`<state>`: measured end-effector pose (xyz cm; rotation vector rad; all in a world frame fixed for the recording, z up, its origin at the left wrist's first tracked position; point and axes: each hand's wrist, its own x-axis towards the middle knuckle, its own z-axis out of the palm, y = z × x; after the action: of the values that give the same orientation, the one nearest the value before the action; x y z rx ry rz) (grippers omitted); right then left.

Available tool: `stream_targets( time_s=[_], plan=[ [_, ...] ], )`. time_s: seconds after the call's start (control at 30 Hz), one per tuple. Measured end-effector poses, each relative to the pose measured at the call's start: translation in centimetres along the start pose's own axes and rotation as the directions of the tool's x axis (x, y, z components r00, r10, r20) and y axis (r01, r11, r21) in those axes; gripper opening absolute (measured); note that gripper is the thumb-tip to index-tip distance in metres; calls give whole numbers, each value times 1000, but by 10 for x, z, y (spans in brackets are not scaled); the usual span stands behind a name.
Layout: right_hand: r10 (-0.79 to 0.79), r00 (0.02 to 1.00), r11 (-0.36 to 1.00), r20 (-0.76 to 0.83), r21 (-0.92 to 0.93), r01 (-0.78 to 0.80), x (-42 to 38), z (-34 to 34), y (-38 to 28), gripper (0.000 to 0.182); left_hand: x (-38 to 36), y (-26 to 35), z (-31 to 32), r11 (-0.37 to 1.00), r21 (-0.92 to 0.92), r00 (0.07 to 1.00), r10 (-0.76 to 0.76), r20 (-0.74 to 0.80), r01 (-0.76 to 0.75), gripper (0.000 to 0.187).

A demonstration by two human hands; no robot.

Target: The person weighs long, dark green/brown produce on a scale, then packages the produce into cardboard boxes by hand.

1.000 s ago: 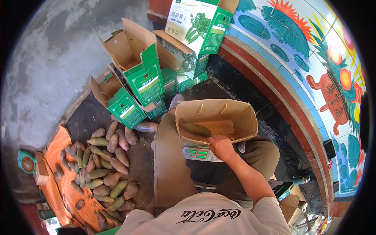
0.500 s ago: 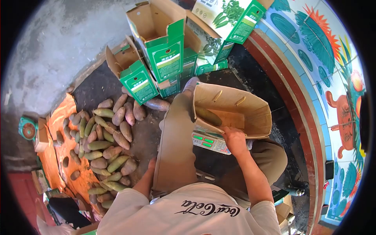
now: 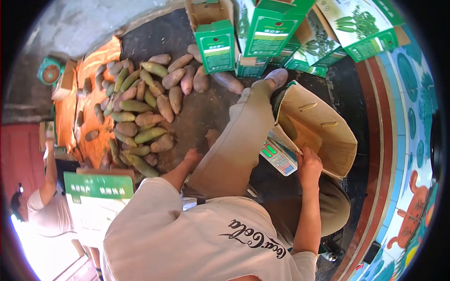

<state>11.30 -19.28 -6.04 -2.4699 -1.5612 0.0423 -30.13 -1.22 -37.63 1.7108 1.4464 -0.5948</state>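
Observation:
My right hand (image 3: 309, 165) grips the near edge of an open cardboard box (image 3: 344, 140), its fingers over the rim. The box is tilted on a digital scale (image 3: 282, 157) with lit green digits. Inside it lies a long green radish (image 3: 287, 126). My left hand (image 3: 193, 155) is low beside my left leg, near the right side of a pile of radishes (image 3: 136, 106); its fingers are too indistinct to read. A reddish, rounded shape (image 3: 212, 136) shows just beyond that hand, partly behind my leg.
Green-and-white printed cartons (image 3: 272, 33) stand at the back. Radishes lie partly on an orange sheet (image 3: 101, 51). A green carton (image 3: 98, 196) and another person (image 3: 47, 206) with an arm raised are at the left. A painted tile wall (image 3: 408, 117) curves along the right.
The view has swung left, so the pile and boxes appear farther right. Another person and a green carton have come into view at the left. My right hand stays on the box.

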Motion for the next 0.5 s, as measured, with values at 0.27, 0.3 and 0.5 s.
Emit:
stream_targets(
  time_s=[0.27, 0.3, 0.5],
  plan=[
    [-37, 998, 998, 48, 61, 34, -1, -9, -7, 21, -42, 22, -18, 991, -10, 991, -130, 19, 130, 47],
    [-41, 997, 997, 59, 66, 37, -2, -9, -7, 21, -48, 29, -23, 991, -5, 991, -132, -5, 132, 47],
    [-30, 996, 998, 84, 50, 26, -3, -7, -3, 20, -63, 35, -29, 981, 167, 967, -54, -251, 98, 53]
  ],
)
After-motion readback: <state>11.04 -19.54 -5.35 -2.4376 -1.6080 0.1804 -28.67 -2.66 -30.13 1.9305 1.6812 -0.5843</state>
